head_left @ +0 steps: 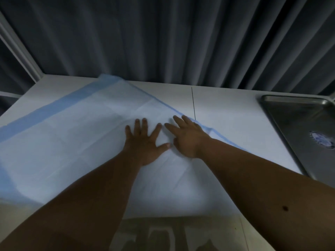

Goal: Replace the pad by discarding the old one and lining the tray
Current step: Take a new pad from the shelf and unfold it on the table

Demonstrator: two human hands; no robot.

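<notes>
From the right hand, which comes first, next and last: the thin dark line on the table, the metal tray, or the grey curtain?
Measured from the right hand, which lies flat on the pad:
1. Thin dark line, just beyond the fingertips on the table.
2. Metal tray, off to the right.
3. Grey curtain, hanging behind the table's far edge.

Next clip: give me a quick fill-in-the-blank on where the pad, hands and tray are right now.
1. Both hands, left hand and right hand, press flat on the ____.
2. The pad has a ____ border.
3. The metal tray sits to the person's ____.
4. The pad lies on the white table, not yet in the ____.

Missing words: pad; blue; right; tray
</notes>
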